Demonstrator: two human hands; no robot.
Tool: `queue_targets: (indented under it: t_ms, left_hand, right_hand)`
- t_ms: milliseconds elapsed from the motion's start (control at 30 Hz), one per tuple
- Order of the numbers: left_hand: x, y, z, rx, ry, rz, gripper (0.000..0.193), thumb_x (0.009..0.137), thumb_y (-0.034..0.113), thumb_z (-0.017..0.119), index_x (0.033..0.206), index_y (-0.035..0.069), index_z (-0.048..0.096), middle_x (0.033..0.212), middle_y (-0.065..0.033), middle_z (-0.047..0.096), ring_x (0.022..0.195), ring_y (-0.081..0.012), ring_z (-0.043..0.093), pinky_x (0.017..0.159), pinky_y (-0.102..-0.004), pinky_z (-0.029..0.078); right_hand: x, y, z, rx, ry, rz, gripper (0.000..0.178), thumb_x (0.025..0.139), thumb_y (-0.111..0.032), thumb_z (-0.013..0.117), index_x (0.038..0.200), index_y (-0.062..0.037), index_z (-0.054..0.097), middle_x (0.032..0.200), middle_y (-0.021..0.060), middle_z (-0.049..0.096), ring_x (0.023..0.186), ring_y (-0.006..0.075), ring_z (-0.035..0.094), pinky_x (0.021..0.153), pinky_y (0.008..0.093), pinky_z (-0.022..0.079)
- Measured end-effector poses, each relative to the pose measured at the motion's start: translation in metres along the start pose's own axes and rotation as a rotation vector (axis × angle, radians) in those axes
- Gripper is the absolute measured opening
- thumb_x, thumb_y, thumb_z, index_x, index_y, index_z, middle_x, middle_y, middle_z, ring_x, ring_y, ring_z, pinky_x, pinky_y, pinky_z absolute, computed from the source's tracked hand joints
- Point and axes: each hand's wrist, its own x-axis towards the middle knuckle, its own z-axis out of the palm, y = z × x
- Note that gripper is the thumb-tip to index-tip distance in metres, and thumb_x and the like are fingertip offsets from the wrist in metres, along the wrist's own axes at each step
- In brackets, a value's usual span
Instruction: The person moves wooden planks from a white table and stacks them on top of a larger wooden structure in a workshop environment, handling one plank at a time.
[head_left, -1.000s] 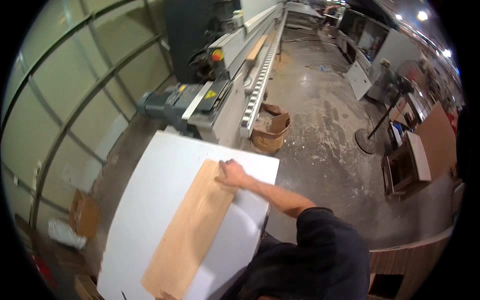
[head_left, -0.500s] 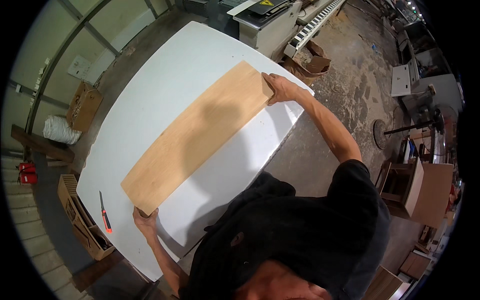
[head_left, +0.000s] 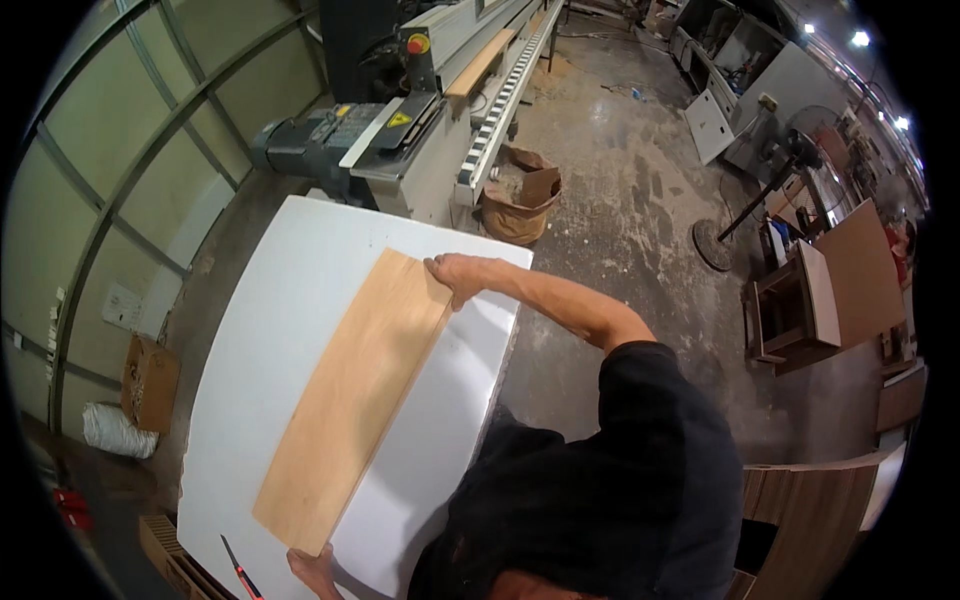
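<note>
A long, light wooden board (head_left: 350, 400) lies over the white tabletop (head_left: 250, 330), its grain running lengthwise. My right hand (head_left: 459, 279) grips the far right corner, fingers bent around the end. At the near end, my left hand (head_left: 312, 570) holds the board's lower corner with the thumb by the edge; part of that hand is cut off by the picture's lower rim. A utility knife (head_left: 240, 570) with a red and black handle and its blade out rests on the tabletop, left of my left hand.
Beyond the table stands a grey machine (head_left: 400, 170) with a motor and a long rail. A paper sack (head_left: 520, 200) sits on the floor beside it. Farther right are a pedestal stand (head_left: 712, 246) and a wooden cabinet (head_left: 795, 305). A cardboard box (head_left: 150, 380) is at the left.
The view has swung upward, so the machine shows more and the table sits lower in the picture. Both hands keep their hold on the board's ends.
</note>
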Motion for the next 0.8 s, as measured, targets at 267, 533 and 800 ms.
queue_targets:
  t_ms: [267,533,800]
  left_hand:
    - [-0.009,-0.003,-0.043,-0.232,-0.446,-0.158,0.044,0.076,0.016,0.072,0.107,-0.010,0.055,0.103,-0.0207,0.055,0.090,-0.0242,0.053,0.077,-0.0392,0.047]
    - [-0.016,-0.036,-0.038,-0.855,-0.259,-0.580,0.042,0.080,0.003,0.061,0.117,-0.010,0.046,0.094,-0.0120,0.052,0.080,-0.0187,0.049,0.076,-0.0306,0.045]
    - [-0.027,-0.040,-0.012,-1.040,0.094,-0.483,0.025,0.077,0.003,0.060,0.098,-0.007,0.052,0.081,-0.0039,0.057,0.066,-0.0143,0.052,0.060,-0.0261,0.041]
  right_hand:
    - [0.005,0.007,0.008,0.110,-0.061,0.070,0.077,0.063,-0.019,0.071,0.123,0.0134,0.036,0.102,0.0294,0.057,0.102,0.0386,0.056,0.086,0.0392,0.047]
    - [-0.011,0.013,0.010,0.421,0.017,0.082,0.064,0.066,-0.026,0.058,0.123,0.0022,0.048,0.101,0.0251,0.061,0.098,0.0360,0.058,0.084,0.0409,0.045]
    - [-0.013,0.020,-0.007,0.477,0.083,0.145,0.049,0.090,-0.044,0.046,0.112,-0.0042,0.062,0.098,0.0196,0.065,0.095,0.0317,0.061,0.087,0.0369,0.046]
